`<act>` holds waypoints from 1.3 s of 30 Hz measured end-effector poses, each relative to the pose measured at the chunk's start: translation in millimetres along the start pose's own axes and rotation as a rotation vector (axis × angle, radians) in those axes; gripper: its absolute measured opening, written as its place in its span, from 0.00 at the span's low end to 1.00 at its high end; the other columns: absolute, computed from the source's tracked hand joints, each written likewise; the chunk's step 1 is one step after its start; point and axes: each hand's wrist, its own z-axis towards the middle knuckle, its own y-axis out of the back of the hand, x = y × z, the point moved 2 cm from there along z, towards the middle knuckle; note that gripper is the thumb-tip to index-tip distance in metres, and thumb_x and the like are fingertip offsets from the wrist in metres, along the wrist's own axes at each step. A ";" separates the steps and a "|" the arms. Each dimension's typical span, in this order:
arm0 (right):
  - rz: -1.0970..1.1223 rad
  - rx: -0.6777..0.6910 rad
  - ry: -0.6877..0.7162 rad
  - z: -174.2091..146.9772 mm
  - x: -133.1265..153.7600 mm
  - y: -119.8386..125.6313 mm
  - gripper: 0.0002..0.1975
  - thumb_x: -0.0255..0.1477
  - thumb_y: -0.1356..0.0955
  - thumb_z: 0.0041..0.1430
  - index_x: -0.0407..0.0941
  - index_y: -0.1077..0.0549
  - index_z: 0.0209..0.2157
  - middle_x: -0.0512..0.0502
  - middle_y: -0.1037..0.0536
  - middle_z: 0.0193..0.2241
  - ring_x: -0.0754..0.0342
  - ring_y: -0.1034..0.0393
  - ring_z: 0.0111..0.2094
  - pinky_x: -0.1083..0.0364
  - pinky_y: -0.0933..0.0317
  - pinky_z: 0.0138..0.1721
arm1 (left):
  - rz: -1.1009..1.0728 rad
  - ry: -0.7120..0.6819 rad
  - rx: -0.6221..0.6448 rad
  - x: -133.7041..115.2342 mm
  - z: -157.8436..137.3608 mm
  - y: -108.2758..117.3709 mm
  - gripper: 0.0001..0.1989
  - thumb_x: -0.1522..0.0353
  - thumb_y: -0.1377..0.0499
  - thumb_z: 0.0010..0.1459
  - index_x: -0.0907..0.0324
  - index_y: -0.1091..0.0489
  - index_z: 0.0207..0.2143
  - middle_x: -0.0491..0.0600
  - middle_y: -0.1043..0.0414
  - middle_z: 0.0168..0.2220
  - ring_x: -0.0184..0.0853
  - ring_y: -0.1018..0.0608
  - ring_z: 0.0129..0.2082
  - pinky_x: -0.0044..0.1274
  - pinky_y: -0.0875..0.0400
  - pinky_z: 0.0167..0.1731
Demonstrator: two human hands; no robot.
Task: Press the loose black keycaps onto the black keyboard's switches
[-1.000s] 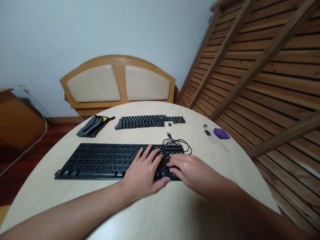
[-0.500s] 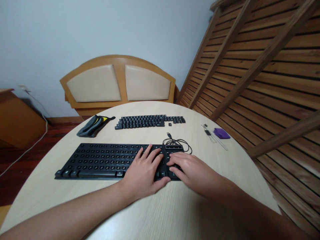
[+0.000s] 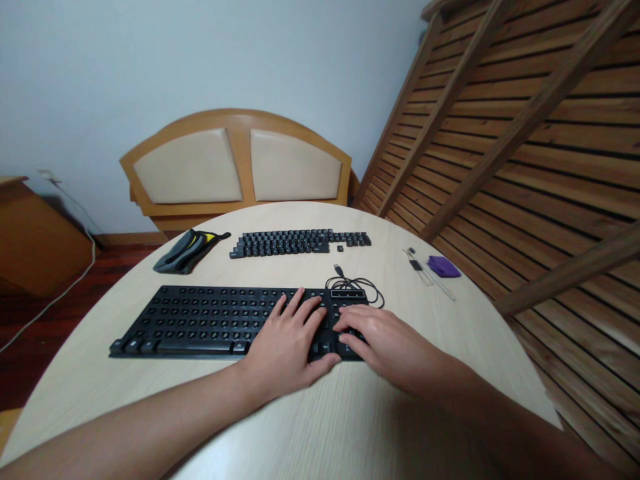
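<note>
A black keyboard (image 3: 200, 320) lies across the table in front of me, with most of its main key posts bare and a few keycaps along its bottom row. My left hand (image 3: 287, 340) rests flat on its right part, fingers spread and thumb over the front edge. Over the number pad, my right hand (image 3: 380, 337) is curled, thumb and fingertips closed round a keycap that is mostly hidden. Behind the keyboard, loose black keycaps (image 3: 280, 245) stand in rows, with a single keycap (image 3: 340, 249) just apart from them.
A coiled USB cable (image 3: 370, 287) lies behind the number pad. On the left is a black and yellow pouch (image 3: 185, 253). A wire tool (image 3: 425, 272) and a folded purple cloth (image 3: 444, 267) lie at right. Wooden slats (image 3: 550, 167) lean beside the round table (image 3: 480, 373).
</note>
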 end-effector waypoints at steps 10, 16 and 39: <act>-0.037 0.035 0.063 1.1 2.4 3.7 0.10 0.24 0.36 0.66 0.43 0.22 0.41 0.41 0.19 0.43 0.47 0.26 0.48 0.48 0.36 0.53 | -0.005 -0.005 -0.004 0.4 -0.1 -0.3 0.32 0.50 0.43 0.60 0.60 0.36 0.60 0.56 0.36 0.64 0.57 0.41 0.67 0.50 0.45 0.63; -0.010 -0.046 -0.028 -0.6 0.0 -2.6 0.09 0.24 0.34 0.64 0.43 0.22 0.40 0.41 0.19 0.43 0.47 0.26 0.49 0.48 0.36 0.54 | -0.003 -0.003 0.001 0.1 0.2 0.4 0.33 0.50 0.43 0.60 0.60 0.36 0.61 0.56 0.36 0.64 0.56 0.41 0.67 0.50 0.45 0.63; -0.071 -0.017 0.016 0.6 1.4 -4.2 0.08 0.23 0.34 0.65 0.42 0.22 0.40 0.41 0.19 0.42 0.46 0.26 0.49 0.49 0.35 0.53 | 0.003 -0.001 0.004 -0.7 0.1 1.7 0.32 0.50 0.43 0.61 0.60 0.36 0.60 0.56 0.36 0.64 0.56 0.41 0.67 0.50 0.45 0.63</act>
